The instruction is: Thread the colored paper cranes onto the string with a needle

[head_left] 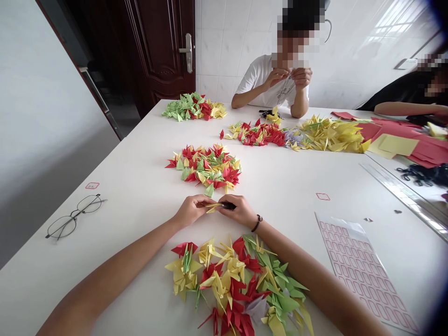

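My left hand (191, 211) pinches a yellow folded paper piece (213, 207), seemingly a paper crane, just in front of the middle pile. From the other side my right hand (241, 211) meets it, fingers closed around a small black object (228, 205) whose kind is hidden by the fingers. Below, between my forearms, lies a loose pile of paper cranes (231, 280) in red, yellow, green and pale purple. A second mixed pile of cranes (210, 165) sits just beyond my hands.
Eyeglasses (73, 215) lie at left. A sheet of red-bordered labels (364, 270) is at right. Farther off are more crane piles (189, 107), yellow cranes (332, 133), red paper (429, 147) and black cords (425, 175). A person in white (261, 77) sits opposite; another's sleeve (395, 91) shows right.
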A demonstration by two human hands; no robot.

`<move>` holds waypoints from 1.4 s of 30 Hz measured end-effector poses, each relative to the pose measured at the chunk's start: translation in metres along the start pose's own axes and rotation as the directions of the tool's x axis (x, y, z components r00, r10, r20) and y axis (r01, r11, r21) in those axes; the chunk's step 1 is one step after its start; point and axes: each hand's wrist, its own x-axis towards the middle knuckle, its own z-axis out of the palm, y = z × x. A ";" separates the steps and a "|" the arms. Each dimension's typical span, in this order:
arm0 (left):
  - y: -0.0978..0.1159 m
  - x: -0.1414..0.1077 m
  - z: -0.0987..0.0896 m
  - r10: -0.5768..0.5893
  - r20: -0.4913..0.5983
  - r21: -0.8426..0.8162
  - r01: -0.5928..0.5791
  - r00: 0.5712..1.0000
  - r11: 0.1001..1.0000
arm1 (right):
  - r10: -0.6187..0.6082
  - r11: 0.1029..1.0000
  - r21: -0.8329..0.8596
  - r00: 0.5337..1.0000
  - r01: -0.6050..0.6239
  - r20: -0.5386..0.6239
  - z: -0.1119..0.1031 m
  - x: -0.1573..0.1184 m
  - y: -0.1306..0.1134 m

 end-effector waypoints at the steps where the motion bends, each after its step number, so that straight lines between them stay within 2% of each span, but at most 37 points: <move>1: 0.001 -0.001 -0.001 0.009 0.030 -0.006 -0.009 1.000 1.000 | 0.001 1.000 -0.006 1.000 -0.001 -0.005 0.001 0.000 0.000; 6: 0.008 -0.004 -0.006 -0.055 0.140 -0.048 0.062 0.989 0.997 | 0.020 0.999 -0.024 0.998 -0.021 -0.060 0.003 -0.001 0.003; 8: 0.008 -0.003 -0.005 -0.072 0.120 -0.039 0.078 0.990 0.996 | 0.018 0.999 -0.025 0.997 -0.020 -0.072 0.003 -0.001 0.005; 13: 0.003 0.001 -0.001 -0.084 -0.025 -0.042 0.083 0.996 0.996 | 0.015 1.000 -0.015 0.999 -0.016 -0.036 0.002 0.000 0.005; 19: 0.005 0.003 -0.004 -0.101 -0.157 -0.168 0.074 0.982 0.983 | 0.042 0.999 0.037 0.992 -0.038 -0.119 -0.002 0.001 0.004; 28: 0.004 0.003 -0.003 -0.078 -0.159 -0.130 0.057 0.984 0.990 | 0.036 0.999 0.044 0.987 -0.030 -0.159 -0.001 0.001 0.008; 42: 0.000 0.004 -0.001 -0.046 -0.177 -0.024 0.043 0.983 0.999 | -0.069 0.996 -0.059 0.987 0.061 -0.144 -0.001 0.000 0.006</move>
